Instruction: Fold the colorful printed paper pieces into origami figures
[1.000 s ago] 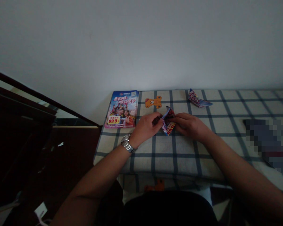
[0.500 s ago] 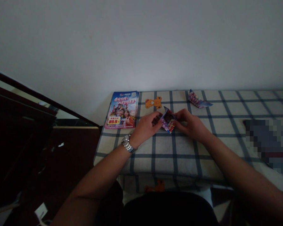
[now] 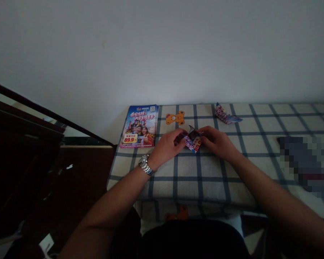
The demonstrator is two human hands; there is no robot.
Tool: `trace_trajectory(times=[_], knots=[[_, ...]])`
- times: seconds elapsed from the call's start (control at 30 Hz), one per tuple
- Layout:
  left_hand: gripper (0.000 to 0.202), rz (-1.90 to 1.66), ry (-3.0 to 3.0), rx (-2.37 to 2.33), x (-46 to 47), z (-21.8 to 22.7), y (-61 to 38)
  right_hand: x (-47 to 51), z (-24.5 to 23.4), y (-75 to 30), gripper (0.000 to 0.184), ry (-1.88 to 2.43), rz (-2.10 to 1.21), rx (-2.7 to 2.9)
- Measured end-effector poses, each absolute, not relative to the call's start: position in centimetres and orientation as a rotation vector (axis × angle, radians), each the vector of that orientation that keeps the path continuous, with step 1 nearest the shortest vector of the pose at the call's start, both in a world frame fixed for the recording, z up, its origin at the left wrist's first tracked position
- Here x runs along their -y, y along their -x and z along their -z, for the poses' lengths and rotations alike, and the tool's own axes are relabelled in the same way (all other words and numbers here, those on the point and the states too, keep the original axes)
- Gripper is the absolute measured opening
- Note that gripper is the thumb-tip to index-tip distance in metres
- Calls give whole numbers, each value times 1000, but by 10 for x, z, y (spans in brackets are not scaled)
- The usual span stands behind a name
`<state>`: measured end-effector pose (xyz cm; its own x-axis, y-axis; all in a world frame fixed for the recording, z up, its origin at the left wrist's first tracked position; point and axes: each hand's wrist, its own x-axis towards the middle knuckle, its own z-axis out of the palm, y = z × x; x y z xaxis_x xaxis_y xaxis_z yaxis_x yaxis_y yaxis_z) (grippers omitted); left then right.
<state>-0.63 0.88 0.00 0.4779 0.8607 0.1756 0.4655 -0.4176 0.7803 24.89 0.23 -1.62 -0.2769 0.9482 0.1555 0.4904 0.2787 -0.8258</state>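
Between my hands is a small piece of folded printed paper (image 3: pixel 192 143), blue, red and yellow, with a pointed flap standing up at its top. My left hand (image 3: pixel 169 144) pinches its left side between thumb and fingers. On the opposite side, my right hand (image 3: pixel 216 143) pinches the right edge. A second folded paper (image 3: pixel 226 115), printed alike and shaped with pointed ends, lies behind my right hand near the wall. To the left of my left hand rests a stack of printed flyers (image 3: pixel 139 126).
A checked cloth (image 3: pixel 189 180) with a printed bear (image 3: pixel 175 118) covers the table, which meets a pale wall (image 3: pixel 162 50). At the right lies a dark, pixelated flat object (image 3: pixel 306 163). Dark floor (image 3: pixel 81 180) shows beyond the table's left edge.
The pointed flap on top of the folded paper has bent and the paper looks more spread. Both hands keep hold of it in nearly the same place.
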Motion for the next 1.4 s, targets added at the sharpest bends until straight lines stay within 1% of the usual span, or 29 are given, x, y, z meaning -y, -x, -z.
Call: trace_trajectory(times=[0.2, 0.4, 0.67, 0.9, 1.0, 1.13, 1.2, 1.4], knots=[[25, -812, -1961, -1018, -10, 2, 6, -3, 14, -247, 24, 1201, -1148, 1701], [28, -885, -1813, -929, -13, 8, 6, -5, 17, -246, 29, 1064, -1260, 1547], [30, -918, -1715, -903, -16, 12, 6, -6, 15, -247, 27, 1035, -1301, 1488], [42, -912, -1749, -961, -14, 6, 5, -2, 10, -246, 25, 1070, -1324, 1455], [39, -896, -1745, -956, -12, 1, 5, -2, 10, -245, 25, 1100, -1278, 1477], [25, -920, -1656, -932, -11, 3, 6, -3, 13, -246, 25, 1093, -1232, 1568], [22, -967, -1611, -928, -13, 5, 7, -3, 13, -246, 24, 1096, -1214, 1610], [35, -953, -1643, -968, -17, 8, 6, 3, 12, -246, 22, 1088, -1212, 1725]])
